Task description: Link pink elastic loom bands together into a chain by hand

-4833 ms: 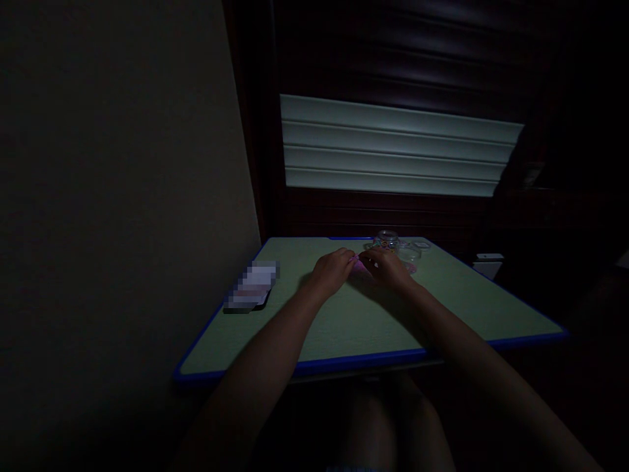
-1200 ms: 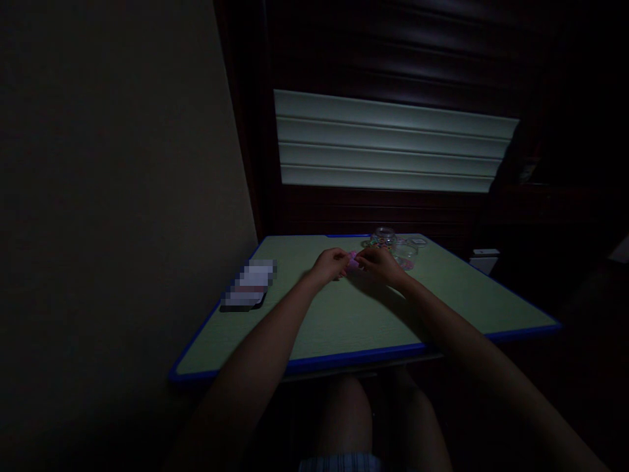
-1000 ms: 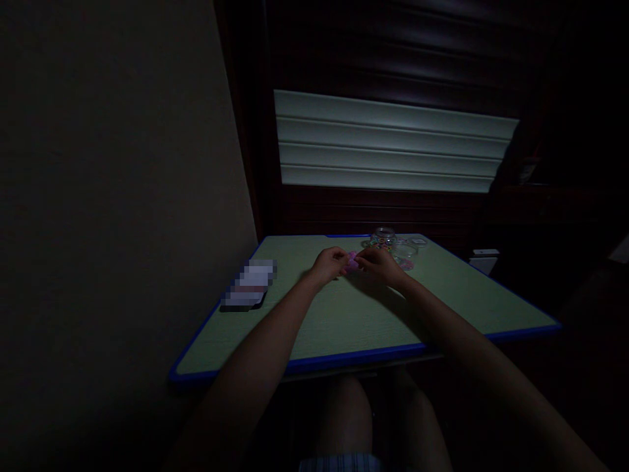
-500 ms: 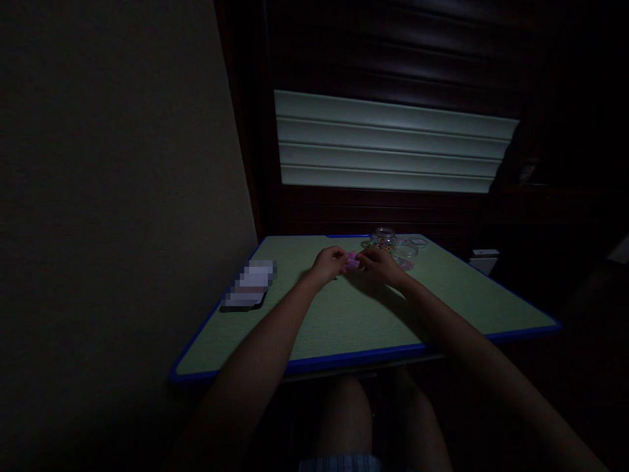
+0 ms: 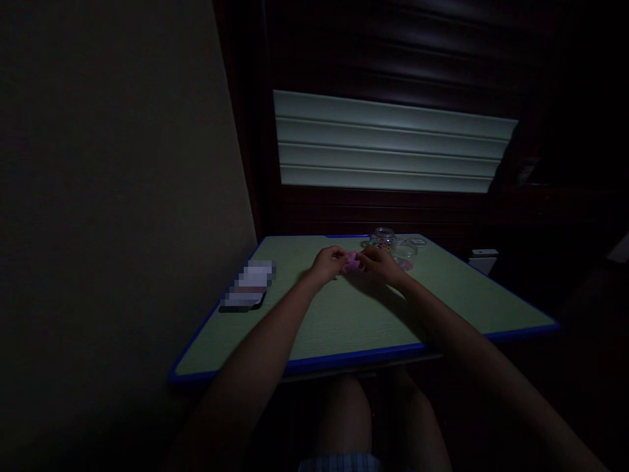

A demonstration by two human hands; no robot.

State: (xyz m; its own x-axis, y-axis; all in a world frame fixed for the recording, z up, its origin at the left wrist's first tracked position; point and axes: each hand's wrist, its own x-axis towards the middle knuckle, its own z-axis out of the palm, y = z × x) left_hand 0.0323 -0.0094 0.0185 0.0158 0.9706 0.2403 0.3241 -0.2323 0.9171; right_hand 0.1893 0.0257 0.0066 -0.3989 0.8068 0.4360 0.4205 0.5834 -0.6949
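Note:
Both hands meet over the far half of the green table (image 5: 324,328). Between them is a small pink-purple thing (image 5: 352,262), partly covered by fingers; its kind does not show in the dim light. My left hand (image 5: 328,265) has its fingers closed on the left side of it. My right hand (image 5: 381,265) pinches at its right side with bent fingers. Just behind my right hand stands a clear jar (image 5: 384,235) with many small coloured rings in it. Beside that is a clear round container (image 5: 405,252) with something pink at its bottom.
A pale, pixelated flat item (image 5: 248,285) lies at the table's left edge. A clear lid-like piece (image 5: 417,242) is at the back right. The table has a blue rim (image 5: 358,358). A wall (image 5: 122,196) rises close on the left.
My right fingers have shifted slightly at the pink-purple thing, baring a little more of its right side. My left hand and the containers stay in place.

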